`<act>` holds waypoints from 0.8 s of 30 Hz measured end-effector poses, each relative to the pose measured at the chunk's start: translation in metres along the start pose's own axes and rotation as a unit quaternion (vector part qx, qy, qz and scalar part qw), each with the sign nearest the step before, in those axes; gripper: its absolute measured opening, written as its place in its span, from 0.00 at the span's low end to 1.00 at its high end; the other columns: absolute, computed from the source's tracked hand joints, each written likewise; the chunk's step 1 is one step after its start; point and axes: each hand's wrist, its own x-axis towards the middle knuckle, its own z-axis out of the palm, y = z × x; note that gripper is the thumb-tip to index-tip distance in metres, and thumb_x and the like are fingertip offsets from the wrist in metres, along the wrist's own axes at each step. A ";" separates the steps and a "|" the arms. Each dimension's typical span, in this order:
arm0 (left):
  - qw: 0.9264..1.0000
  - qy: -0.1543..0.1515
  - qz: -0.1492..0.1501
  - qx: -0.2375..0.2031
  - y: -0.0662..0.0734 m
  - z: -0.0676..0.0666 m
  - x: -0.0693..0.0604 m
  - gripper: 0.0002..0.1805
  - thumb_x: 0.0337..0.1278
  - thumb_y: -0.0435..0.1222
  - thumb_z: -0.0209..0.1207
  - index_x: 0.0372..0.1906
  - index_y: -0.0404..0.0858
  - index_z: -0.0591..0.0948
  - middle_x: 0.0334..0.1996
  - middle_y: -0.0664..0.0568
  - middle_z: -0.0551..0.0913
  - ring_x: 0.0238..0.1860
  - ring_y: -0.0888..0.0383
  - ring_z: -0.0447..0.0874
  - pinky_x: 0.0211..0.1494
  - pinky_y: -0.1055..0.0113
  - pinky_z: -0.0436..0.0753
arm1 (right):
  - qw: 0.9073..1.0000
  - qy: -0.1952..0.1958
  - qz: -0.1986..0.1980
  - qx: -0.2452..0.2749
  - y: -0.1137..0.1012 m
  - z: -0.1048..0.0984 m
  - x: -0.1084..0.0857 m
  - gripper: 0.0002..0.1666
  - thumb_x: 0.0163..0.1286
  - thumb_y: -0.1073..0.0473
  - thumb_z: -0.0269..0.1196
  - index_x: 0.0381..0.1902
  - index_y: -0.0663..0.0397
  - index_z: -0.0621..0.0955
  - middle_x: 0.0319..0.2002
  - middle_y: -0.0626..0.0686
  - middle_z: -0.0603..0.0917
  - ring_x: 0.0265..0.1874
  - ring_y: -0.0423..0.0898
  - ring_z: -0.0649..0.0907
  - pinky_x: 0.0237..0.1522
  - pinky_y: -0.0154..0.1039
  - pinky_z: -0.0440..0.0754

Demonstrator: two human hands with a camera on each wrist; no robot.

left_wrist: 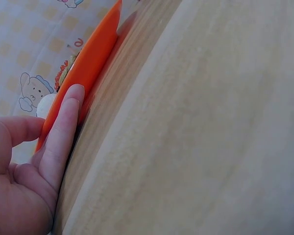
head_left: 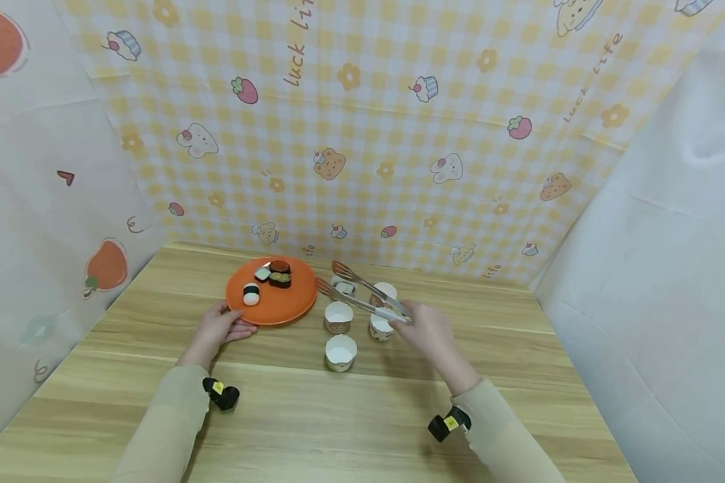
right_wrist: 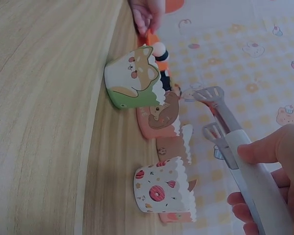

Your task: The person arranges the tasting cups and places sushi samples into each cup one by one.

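My left hand (head_left: 217, 330) pinches the near-left rim of an orange plate (head_left: 293, 302), thumb on top and fingers underneath. On the plate lie several toy sushi pieces, among them a white one with a black band (head_left: 250, 294) and a dark-wrapped one with a greenish top (head_left: 280, 280). My right hand (head_left: 430, 332) grips a pair of metal tongs (right_wrist: 257, 188) by their pale handles. The tongs' slotted tips are spread apart, with nothing visible between them. They hover over several paper cups; a black-and-white piece shows inside the far-left cup (head_left: 344, 287).
A green-based cup (right_wrist: 134, 78) with a dog face stands nearest me, and a white cup (right_wrist: 161, 188) with donut prints stands to the right. Behind the wooden table (head_left: 314, 429) hangs a yellow checked cloth (head_left: 368, 121); white cloth (head_left: 652, 268) hangs at both sides.
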 end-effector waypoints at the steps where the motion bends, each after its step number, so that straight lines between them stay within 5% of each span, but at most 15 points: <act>1: 1.000 0.000 -0.001 0.000 0.000 0.000 0.000 0.26 0.74 0.30 0.41 0.68 0.22 0.49 0.25 0.44 0.84 0.28 0.54 0.87 0.37 0.63 0.86 | 1.000 0.003 -0.006 -0.003 -0.001 0.000 0.000 0.29 0.60 0.46 0.68 0.56 0.54 0.81 0.38 0.55 0.86 0.18 0.43 0.75 0.13 0.35 0.69; 4: 1.000 0.003 -0.003 0.000 0.002 0.000 0.000 0.27 0.74 0.30 0.41 0.69 0.22 0.48 0.25 0.44 0.84 0.28 0.54 0.87 0.37 0.63 0.86 | 1.000 0.010 -0.018 -0.011 -0.002 0.001 0.002 0.28 0.60 0.46 0.68 0.55 0.54 0.82 0.41 0.55 0.86 0.23 0.43 0.78 0.16 0.35 0.72; 11: 1.000 0.003 -0.003 0.004 0.002 0.001 -0.001 0.28 0.74 0.30 0.41 0.69 0.21 0.48 0.26 0.43 0.84 0.28 0.54 0.87 0.37 0.62 0.86 | 1.000 0.007 -0.027 -0.008 -0.005 0.003 0.005 0.28 0.60 0.46 0.68 0.55 0.55 0.81 0.37 0.54 0.86 0.16 0.41 0.73 0.11 0.35 0.68; 24: 1.000 0.001 0.001 -0.002 0.001 0.001 -0.001 0.27 0.74 0.30 0.41 0.68 0.21 0.48 0.25 0.43 0.84 0.28 0.54 0.87 0.37 0.63 0.86 | 0.999 0.001 -0.035 -0.030 -0.014 0.002 0.010 0.28 0.60 0.46 0.67 0.55 0.53 0.81 0.33 0.51 0.86 0.18 0.42 0.74 0.11 0.36 0.68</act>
